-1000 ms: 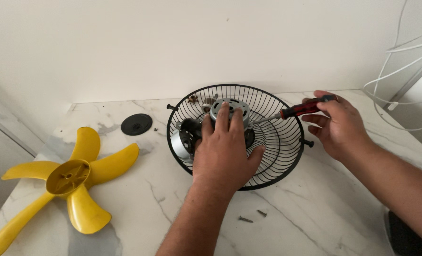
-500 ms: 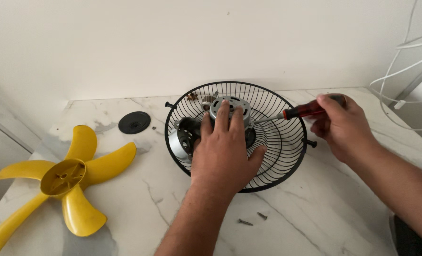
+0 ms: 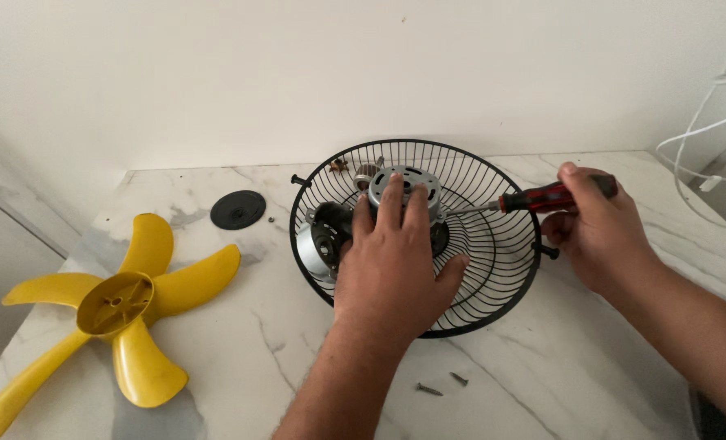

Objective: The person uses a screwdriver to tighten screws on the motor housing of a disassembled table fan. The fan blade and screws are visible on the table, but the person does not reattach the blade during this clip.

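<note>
A yellow fan blade (image 3: 110, 305) lies at the left of the marble worktop (image 3: 240, 342), with a black round cap (image 3: 238, 209) beyond it. The left hand (image 3: 395, 261) rests palm down in the black wire fan guard (image 3: 493, 244), fingers (image 3: 391, 204) spread flat over the grey motor (image 3: 403, 189), gripping nothing. Two loose screws (image 3: 440, 385) lie near the guard's front rim. The right hand (image 3: 595, 228) has its fingers curled tightly round a red-handled screwdriver (image 3: 542, 196), whose tip points at the motor.
</note>
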